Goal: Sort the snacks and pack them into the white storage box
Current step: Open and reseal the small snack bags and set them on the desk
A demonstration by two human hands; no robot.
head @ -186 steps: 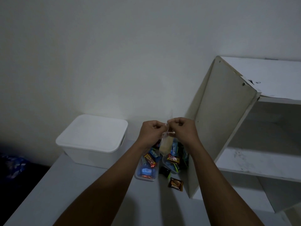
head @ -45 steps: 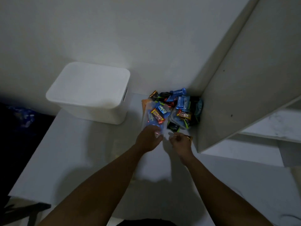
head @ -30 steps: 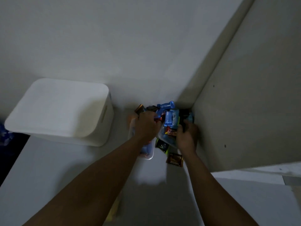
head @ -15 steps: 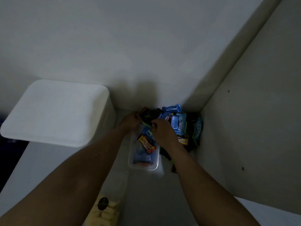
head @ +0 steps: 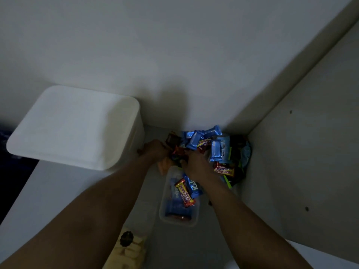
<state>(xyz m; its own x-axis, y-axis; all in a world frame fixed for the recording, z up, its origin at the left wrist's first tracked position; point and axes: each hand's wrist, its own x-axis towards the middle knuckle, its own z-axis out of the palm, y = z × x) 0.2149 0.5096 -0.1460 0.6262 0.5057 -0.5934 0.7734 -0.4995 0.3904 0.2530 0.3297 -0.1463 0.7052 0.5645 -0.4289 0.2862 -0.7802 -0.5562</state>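
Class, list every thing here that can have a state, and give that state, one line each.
white storage box: lid on, closed.
clear tray: open, a few wrapped snacks inside.
snack pile: loose, heaped in the corner, outside the box.
left hand: at the pile's edge, grip unclear.
right hand: reaching into the pile, fingers hidden.
pale packet: lying on the table.

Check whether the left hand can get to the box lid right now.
Probably yes. The left hand is at the edge of the snack pile, right beside the box, with nothing between them, and nothing lies on the lid. Whether its fingers hold a snack is hidden.
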